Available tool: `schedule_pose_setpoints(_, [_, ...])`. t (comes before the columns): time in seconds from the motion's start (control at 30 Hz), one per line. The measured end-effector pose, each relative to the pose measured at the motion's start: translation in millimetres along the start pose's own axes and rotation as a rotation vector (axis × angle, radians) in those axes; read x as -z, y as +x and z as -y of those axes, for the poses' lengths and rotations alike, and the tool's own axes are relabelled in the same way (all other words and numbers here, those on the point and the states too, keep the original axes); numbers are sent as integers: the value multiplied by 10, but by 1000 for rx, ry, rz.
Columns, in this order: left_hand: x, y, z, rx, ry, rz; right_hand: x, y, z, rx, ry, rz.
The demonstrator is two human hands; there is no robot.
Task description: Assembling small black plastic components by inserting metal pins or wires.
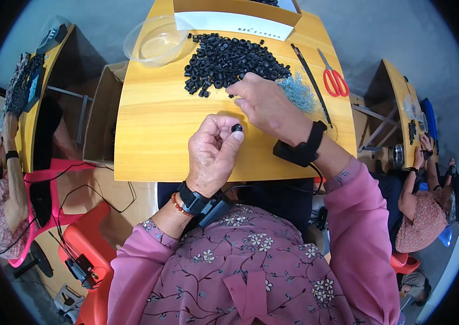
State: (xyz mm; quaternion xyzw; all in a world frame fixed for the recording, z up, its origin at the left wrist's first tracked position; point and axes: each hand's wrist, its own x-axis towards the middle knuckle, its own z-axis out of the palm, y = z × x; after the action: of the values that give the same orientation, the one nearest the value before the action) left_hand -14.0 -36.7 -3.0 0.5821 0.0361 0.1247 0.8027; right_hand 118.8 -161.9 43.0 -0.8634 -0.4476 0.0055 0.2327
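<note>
My left hand (210, 154) is closed in a pinch near the front middle of the table, gripping a small black ring-shaped part (236, 128) between thumb and fingers. Farther forward and to the right, my right hand (267, 103) reaches to the near edge of a pile of small black parts (226, 59). Its fingers are bent together, and whatever sits between their tips is too small to make out. Beside this hand lies a heap of thin pale-blue pieces (298, 91), partly covered by the hand.
A clear round plastic bowl (159, 57) stands at the table's far left, and a cardboard box (235, 21) at the back. To the right lie a thin black rod (312, 81) and red-handled scissors (335, 81). People work at tables on both sides. A red stool (91, 238) stands lower left.
</note>
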Motion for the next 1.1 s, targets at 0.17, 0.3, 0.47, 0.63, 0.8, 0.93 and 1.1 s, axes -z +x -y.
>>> schedule_pose_setpoints(0.17, [-5,5,31,12,-14,-7,-88,-1,-12,-35,-54,53])
schedule_pose_setpoints(0.3, [15,10,41,2,-3,-12,-41,-93,16,21,-31,11])
schedule_pose_setpoints(0.47, [10,9,22,11,4,-9,-13,-269,-13,-9,47,-39])
schedule_pose_setpoints(0.63, [21,13,-26,20,39,-10,1,-292,-40,5,122,-105])
schedule_pose_setpoints(0.8, [31,14,1,-3,35,-7,-95,-171,-35,60,120,-91])
schedule_pose_setpoints(0.93, [33,21,4,-1,7,2,-153,-139,-13,7,62,34])
schedule_pose_setpoints(1.1, [27,14,-5,28,-32,0,-88,-209,15,-17,245,-140])
